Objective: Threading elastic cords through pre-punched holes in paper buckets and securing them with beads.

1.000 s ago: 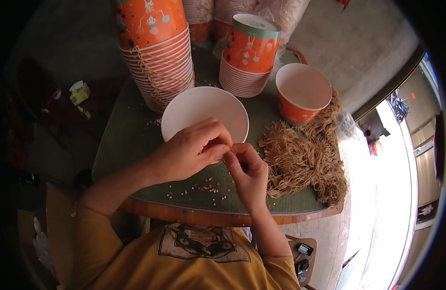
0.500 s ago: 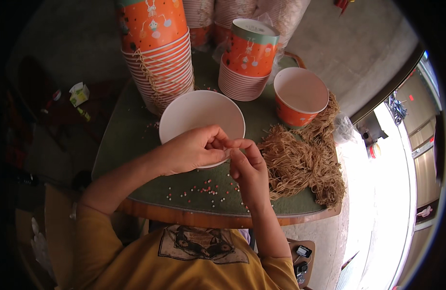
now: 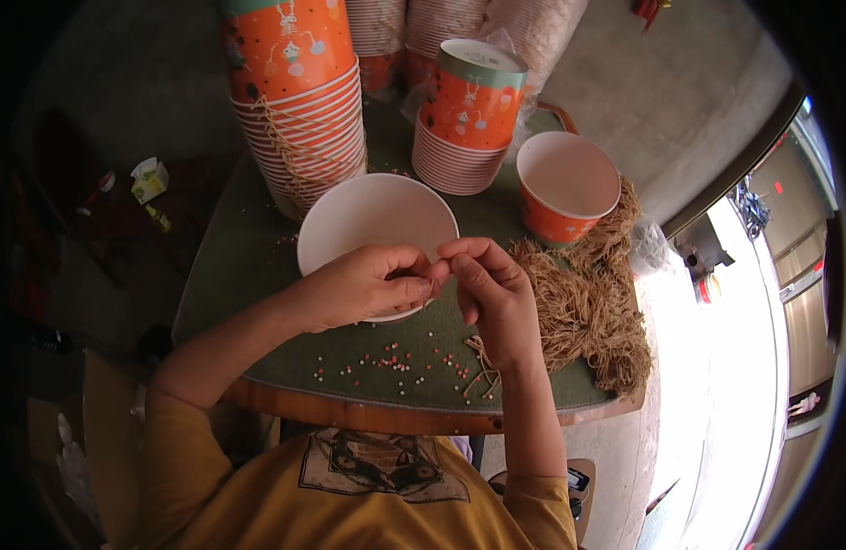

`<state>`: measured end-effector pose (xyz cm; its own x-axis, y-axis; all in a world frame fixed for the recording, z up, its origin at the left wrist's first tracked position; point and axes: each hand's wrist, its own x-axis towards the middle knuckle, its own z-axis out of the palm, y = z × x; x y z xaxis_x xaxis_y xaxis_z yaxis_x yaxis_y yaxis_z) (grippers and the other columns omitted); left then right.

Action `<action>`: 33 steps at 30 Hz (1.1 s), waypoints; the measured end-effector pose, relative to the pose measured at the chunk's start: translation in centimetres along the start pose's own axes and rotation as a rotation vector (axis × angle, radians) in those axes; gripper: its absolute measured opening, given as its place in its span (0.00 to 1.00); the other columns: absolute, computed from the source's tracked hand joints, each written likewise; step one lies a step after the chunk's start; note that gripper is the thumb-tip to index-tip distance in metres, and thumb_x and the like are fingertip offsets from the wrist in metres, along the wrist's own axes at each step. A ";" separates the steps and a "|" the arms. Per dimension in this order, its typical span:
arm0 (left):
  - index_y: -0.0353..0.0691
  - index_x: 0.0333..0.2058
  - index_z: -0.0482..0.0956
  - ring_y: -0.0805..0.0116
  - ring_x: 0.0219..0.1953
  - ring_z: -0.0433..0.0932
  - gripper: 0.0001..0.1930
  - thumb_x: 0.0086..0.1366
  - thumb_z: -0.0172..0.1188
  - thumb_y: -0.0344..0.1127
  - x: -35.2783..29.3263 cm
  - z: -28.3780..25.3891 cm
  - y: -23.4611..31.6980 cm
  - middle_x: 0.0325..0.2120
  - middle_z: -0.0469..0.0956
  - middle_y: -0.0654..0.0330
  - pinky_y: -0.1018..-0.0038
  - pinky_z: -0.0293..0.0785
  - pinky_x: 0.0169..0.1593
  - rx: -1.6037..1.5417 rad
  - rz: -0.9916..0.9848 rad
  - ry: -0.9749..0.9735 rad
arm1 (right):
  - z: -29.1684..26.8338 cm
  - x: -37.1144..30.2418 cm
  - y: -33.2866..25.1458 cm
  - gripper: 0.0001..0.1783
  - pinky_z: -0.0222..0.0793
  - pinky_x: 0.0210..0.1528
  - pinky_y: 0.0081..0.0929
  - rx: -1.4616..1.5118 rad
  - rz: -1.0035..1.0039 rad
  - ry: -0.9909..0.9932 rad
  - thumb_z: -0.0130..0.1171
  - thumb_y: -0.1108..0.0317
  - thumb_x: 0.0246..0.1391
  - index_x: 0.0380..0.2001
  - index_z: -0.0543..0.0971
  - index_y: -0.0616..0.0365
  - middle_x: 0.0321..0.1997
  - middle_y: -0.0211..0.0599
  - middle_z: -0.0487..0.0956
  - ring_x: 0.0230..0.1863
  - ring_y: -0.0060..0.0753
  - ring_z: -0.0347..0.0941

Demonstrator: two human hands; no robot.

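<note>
Tubs (image 3: 379,211), two upright, stand near left hand (image 3: 381,286) and right hand (image 3: 498,291), both pinched, anything held indistinct.

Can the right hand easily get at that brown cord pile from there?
Probably yes: the right hand is just left of the brown cord pile, with nothing standing between them, though it appears to be pinching.

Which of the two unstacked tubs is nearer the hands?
The left tub, partly hidden behind the left hand; the other tub stands off to the right, by the brown strings.
</note>
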<state>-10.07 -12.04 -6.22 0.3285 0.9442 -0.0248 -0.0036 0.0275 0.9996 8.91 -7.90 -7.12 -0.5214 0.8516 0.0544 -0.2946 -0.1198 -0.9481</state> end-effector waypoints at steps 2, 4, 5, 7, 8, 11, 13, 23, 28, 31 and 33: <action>0.35 0.43 0.75 0.82 0.38 0.72 0.09 0.70 0.55 0.35 -0.1 -0.5 0.2 0.36 0.76 0.67 0.82 0.70 0.44 0.057 -0.085 -0.097 | -0.3 -0.2 0.3 0.09 0.55 0.21 0.07 0.051 0.018 -0.001 0.52 0.69 0.63 0.43 0.77 0.60 0.34 0.28 0.80 0.21 0.09 0.64; 0.35 0.42 0.75 0.82 0.39 0.72 0.10 0.70 0.55 0.36 -0.1 -0.7 0.1 0.36 0.76 0.67 0.82 0.70 0.44 0.085 -0.086 -0.097 | 0.0 -0.4 0.6 0.10 0.56 0.22 0.07 0.141 0.098 0.127 0.52 0.69 0.63 0.44 0.75 0.60 0.38 0.31 0.80 0.22 0.11 0.66; 0.35 0.41 0.75 0.82 0.39 0.72 0.10 0.70 0.55 0.36 -0.1 -0.8 0.0 0.36 0.76 0.67 0.82 0.70 0.44 0.113 -0.088 -0.097 | -0.1 -0.7 0.8 0.10 0.56 0.22 0.07 0.142 0.100 0.125 0.52 0.69 0.63 0.44 0.75 0.60 0.38 0.31 0.80 0.22 0.11 0.66; 0.35 0.41 0.75 0.82 0.38 0.73 0.10 0.70 0.54 0.36 0.0 -0.7 0.1 0.35 0.76 0.67 0.83 0.70 0.43 0.110 -0.099 -0.094 | -0.5 -1.4 1.5 0.09 0.61 0.26 0.09 -0.010 -0.063 0.116 0.54 0.67 0.63 0.42 0.76 0.59 0.42 0.30 0.81 0.24 0.11 0.69; 0.34 0.41 0.75 0.81 0.38 0.73 0.09 0.70 0.54 0.35 0.1 -0.6 0.2 0.35 0.76 0.66 0.83 0.70 0.43 0.108 -0.109 -0.092 | -0.1 -1.7 2.1 0.06 0.63 0.26 0.12 -0.113 -0.208 0.162 0.59 0.71 0.59 0.38 0.76 0.60 0.39 0.28 0.79 0.24 0.13 0.69; 0.34 0.39 0.74 0.81 0.36 0.74 0.08 0.70 0.54 0.34 0.3 -0.5 0.2 0.34 0.76 0.65 0.84 0.71 0.41 0.062 -0.119 -0.078 | 0.1 -2.3 2.2 0.08 0.65 0.24 0.18 -0.739 -0.433 0.193 0.66 0.76 0.49 0.31 0.75 0.60 0.29 0.30 0.74 0.24 0.18 0.71; 0.34 0.39 0.74 0.81 0.36 0.75 0.07 0.70 0.54 0.33 0.3 -0.6 0.2 0.33 0.76 0.64 0.84 0.72 0.41 0.062 -0.120 -0.072 | 0.6 -2.4 2.2 0.08 0.66 0.24 0.18 -0.801 -0.474 0.206 0.66 0.76 0.50 0.30 0.75 0.60 0.29 0.31 0.74 0.23 0.19 0.71; 0.33 0.39 0.75 0.78 0.32 0.75 0.06 0.69 0.53 0.30 0.9 -0.7 0.4 0.33 0.77 0.62 0.82 0.72 0.35 -0.014 -0.186 -0.031 | 2.8 -2.9 3.8 0.06 0.67 0.23 0.20 -0.755 -0.515 0.272 0.65 0.76 0.52 0.29 0.76 0.60 0.28 0.32 0.74 0.21 0.21 0.71; 0.33 0.41 0.74 0.75 0.34 0.76 0.06 0.68 0.53 0.28 0.4 -0.8 1.1 0.35 0.77 0.60 0.80 0.74 0.38 -0.016 -0.176 -0.034 | 2.8 -2.9 4.0 0.06 0.67 0.22 0.20 -0.799 -0.566 0.285 0.65 0.77 0.51 0.32 0.79 0.58 0.28 0.33 0.75 0.22 0.22 0.72; 0.33 0.42 0.73 0.74 0.35 0.76 0.07 0.68 0.53 0.28 0.2 -1.1 1.2 0.36 0.77 0.59 0.78 0.75 0.40 -0.058 -0.170 -0.037 | 2.7 -2.9 3.9 0.08 0.68 0.22 0.20 -0.828 -0.614 0.291 0.65 0.78 0.50 0.35 0.80 0.58 0.29 0.34 0.76 0.22 0.23 0.73; 0.33 0.43 0.73 0.74 0.35 0.76 0.07 0.68 0.53 0.28 0.0 -1.1 1.3 0.36 0.77 0.59 0.78 0.76 0.41 -0.070 -0.173 -0.041 | 2.7 -3.0 3.9 0.08 0.69 0.24 0.18 -0.816 -0.596 0.283 0.63 0.79 0.51 0.36 0.80 0.58 0.30 0.35 0.76 0.23 0.24 0.73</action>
<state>-11.16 -11.63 -4.97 0.3686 0.9090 -0.1947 -0.0090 0.2129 0.9770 7.15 -12.33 -10.16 -0.2321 0.7606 0.6063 0.2427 0.6489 -0.7211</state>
